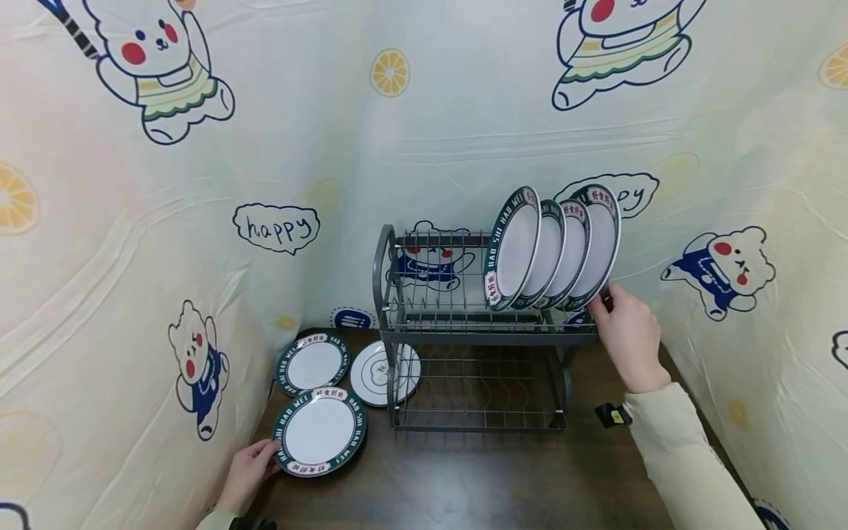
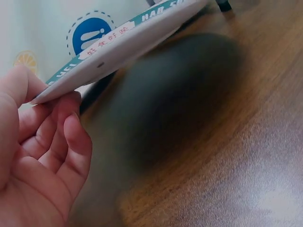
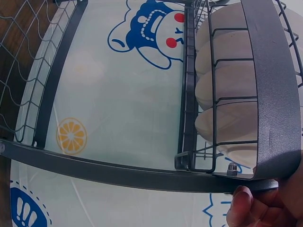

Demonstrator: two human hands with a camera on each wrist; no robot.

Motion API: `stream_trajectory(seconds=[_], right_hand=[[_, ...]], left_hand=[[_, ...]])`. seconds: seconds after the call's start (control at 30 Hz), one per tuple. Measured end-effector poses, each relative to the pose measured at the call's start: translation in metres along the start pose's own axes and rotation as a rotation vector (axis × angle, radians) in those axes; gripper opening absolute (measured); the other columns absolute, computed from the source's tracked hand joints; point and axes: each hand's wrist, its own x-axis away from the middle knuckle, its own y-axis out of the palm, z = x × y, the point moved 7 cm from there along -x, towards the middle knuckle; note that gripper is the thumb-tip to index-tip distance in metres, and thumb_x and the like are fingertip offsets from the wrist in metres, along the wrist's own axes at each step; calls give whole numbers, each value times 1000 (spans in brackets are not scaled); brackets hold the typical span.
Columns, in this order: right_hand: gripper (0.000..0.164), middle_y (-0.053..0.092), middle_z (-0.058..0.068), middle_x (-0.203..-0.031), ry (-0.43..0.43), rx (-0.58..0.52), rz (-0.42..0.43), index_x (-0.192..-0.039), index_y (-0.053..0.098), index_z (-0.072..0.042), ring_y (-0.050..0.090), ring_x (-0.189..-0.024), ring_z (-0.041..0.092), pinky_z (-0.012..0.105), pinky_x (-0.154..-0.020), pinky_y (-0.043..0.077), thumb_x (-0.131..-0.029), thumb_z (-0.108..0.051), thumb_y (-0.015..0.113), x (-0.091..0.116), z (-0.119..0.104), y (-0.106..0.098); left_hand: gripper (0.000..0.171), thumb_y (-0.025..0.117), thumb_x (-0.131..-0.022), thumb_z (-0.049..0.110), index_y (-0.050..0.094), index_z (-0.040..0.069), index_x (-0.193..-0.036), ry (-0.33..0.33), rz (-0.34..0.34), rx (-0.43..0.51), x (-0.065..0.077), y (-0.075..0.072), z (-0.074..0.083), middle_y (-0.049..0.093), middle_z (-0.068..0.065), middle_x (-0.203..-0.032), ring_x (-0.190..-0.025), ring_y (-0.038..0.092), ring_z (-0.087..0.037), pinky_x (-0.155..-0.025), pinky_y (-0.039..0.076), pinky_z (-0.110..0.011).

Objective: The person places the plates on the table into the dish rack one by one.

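At the lower left, my left hand (image 1: 248,467) pinches the rim of a white plate (image 1: 321,430) with a green lettered border. The left wrist view has the thumb above the rim and fingers beneath it; the plate (image 2: 137,47) is tilted over the wooden table. My right hand (image 1: 626,335) grips the right end of the dark grey two-tier dish rack (image 1: 490,339), close beside the rightmost standing plate (image 1: 596,239). Curled fingers (image 3: 242,205) show at the rack's side frame (image 3: 142,177) in the right wrist view; the rest of that hand is mostly cut off.
Several matching plates (image 1: 513,250) lean upright on the right half of the rack's top tier. Behind the held plate lie a face-up plate (image 1: 313,366) and an upside-down plate (image 1: 372,375), partly behind the rack's leg. A patterned curtain (image 1: 351,147) surrounds the table (image 1: 464,478).
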Motion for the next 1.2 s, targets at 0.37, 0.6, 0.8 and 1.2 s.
stream_trajectory(seconds=[0.37, 0.6, 0.8, 1.2], right_hand=[[34, 56, 12, -65, 10, -7, 4, -85, 61, -1, 53, -58, 30, 34, -48, 34, -108, -26, 57, 0, 1, -1], [35, 59, 13, -67, 18, -3, 3, -85, 61, -2, 56, -61, 32, 35, -49, 35, -108, -28, 57, 0, 3, 0], [34, 59, 13, -67, 14, -10, 5, -86, 62, -2, 55, -60, 32, 35, -48, 35, -108, -28, 57, 0, 4, 1], [35, 56, 12, -66, 9, -9, 13, -81, 57, -5, 53, -58, 31, 36, -48, 33, -107, -29, 56, -1, 5, 3]], left_hand=[[41, 49, -108, 18, 59, -14, -131, 7, -21, 81, 12, 2, 22, 67, 2, -92, -82, 62, -13, -71, 58, -24], [36, 49, -107, 14, 61, -12, -128, 5, -22, 134, 15, 3, 26, 68, 2, -91, -80, 65, -10, -73, 60, -25], [47, 49, -106, 14, 49, -17, -141, 13, -11, 147, 18, 4, 28, 72, 4, -92, -80, 68, -8, -74, 61, -23], [33, 49, -109, 14, 64, -7, -129, 43, -10, 213, 25, -7, 41, 70, 8, -89, -82, 67, -7, -77, 61, -25]])
